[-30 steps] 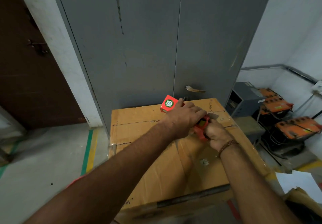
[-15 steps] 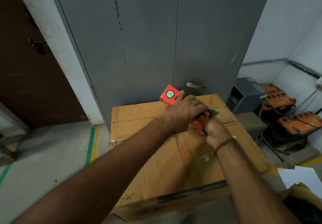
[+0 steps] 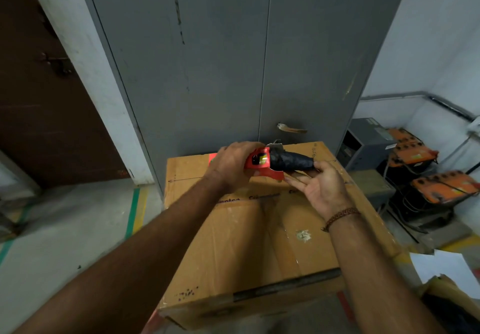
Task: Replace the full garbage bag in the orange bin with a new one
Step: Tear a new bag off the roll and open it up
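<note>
Above the cardboard box (image 3: 233,243), the right hand (image 3: 320,191) is now drawing a black roll (image 3: 291,163) of new bags out of the red packet (image 3: 258,163) — its thumb and fingers (image 3: 298,183) pinching the roll's end — while the left hand (image 3: 232,163) is gripping the packet, freeing the tightly wound, crinkled liner before the grey cabinet (image 3: 220,61).

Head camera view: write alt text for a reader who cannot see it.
The left hand grips a torn red packet while the right hand pinches the end of a black garbage-bag roll sticking out of it, above a large cardboard box in front of a grey metal cabinet.
</note>
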